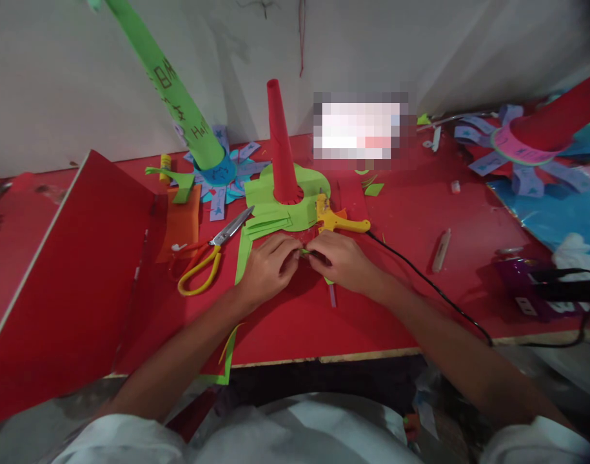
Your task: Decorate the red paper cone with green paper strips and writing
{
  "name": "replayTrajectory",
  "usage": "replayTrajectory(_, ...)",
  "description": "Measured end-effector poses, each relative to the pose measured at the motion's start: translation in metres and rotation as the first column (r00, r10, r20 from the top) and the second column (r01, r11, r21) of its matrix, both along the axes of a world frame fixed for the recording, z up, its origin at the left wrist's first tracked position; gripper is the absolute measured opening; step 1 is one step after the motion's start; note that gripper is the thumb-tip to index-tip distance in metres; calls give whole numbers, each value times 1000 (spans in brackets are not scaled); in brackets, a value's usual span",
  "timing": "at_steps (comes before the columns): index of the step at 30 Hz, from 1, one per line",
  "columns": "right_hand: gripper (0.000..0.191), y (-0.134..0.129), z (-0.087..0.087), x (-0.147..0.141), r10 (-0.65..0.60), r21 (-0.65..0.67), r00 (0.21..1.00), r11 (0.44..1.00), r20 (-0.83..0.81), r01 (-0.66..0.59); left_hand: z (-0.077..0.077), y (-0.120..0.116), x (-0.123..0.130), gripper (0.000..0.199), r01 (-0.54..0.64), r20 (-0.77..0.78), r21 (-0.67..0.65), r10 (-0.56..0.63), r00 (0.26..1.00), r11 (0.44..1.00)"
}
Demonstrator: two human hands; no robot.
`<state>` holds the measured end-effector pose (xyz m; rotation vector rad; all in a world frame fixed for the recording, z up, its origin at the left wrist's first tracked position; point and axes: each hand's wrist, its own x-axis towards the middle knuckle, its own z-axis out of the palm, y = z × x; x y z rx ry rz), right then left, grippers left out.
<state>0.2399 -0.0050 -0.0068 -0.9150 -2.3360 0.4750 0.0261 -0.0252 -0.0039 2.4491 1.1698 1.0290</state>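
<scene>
hands (pixel 270 267) on paper (pixel 304 252), "ha" on tube (pixel 171 92)

We are counting two red paper tubes (pixel 282 142) (pixel 572 113), one green paper tube (pixel 171 93) at ten o'clock, one yellow plastic glue gun (pixel 340 222), one pair of metal-bladed scissors (pixel 230 229).

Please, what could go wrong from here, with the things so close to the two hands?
The yellow glue gun lies just beyond the right hand; if it is hot, fingers might touch it. Its black cord runs beside the right forearm, so an elbow could drag it. The scissors lie open-ended toward the green paper strips, and could perhaps nick them.
</scene>
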Motion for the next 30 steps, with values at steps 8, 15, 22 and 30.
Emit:
replayTrajectory(8, 14, 2, 1, -1, 32, 29, 997, 999, 74, -34, -2, 0, 2, 11, -31, -19, 25, 32, 999, 999)
replayTrajectory(15, 17, 1, 2, -1, 21, 31, 999, 999, 39, -22, -3, -1, 1, 20, -24, -8, 70, 25, 1000, 997)
replayTrajectory(22, 22, 2, 2, 0, -17, -17, 999, 1000, -30, 16, 3, 18, -18, 26, -216, 43, -11, 216, 976, 976)
replayTrajectory(30, 26, 5, 7, 4, -209, -198, 939, 967, -274, 157, 8, 33, -33, 29, -216, -24, -63, 215, 976, 974)
